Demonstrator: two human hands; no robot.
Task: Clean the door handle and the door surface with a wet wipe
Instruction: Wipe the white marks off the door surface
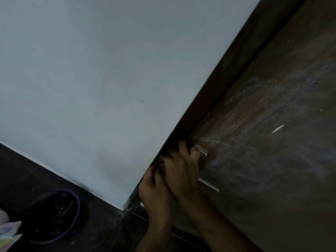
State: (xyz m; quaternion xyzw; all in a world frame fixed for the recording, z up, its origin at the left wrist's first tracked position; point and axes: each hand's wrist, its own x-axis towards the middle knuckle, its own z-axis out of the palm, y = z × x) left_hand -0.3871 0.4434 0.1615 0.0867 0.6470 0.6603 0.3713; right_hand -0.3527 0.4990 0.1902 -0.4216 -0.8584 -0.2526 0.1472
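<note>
Head view, door handle (pixel 203 154) — long axis diagonal, right hand (pixel 181 170) gripping

Dark brown door (pixel 272 124) streaked with pale chalky smears, silver handle (pixel 202 153), white wall (pixel 91 79), purple-rimmed black bin (pixel 54 217).

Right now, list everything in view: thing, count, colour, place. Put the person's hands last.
wall: one, pale grey-white, fills the upper left.
door frame: one, dark brown, strip running diagonally between wall and door.
door: one, brown, right side, covered with pale chalky smears.
door handle: one, silvery metal, at the door's edge, mostly hidden by the right hand.
floor: one, dark, along the bottom.
bin: one, black liner with a purple rim, bottom left on the floor.
pastel item: one, too cropped to identify, bottom left corner.
left hand: one, fingers curled, at the door's edge below the handle.
right hand: one, over the handle.
</note>
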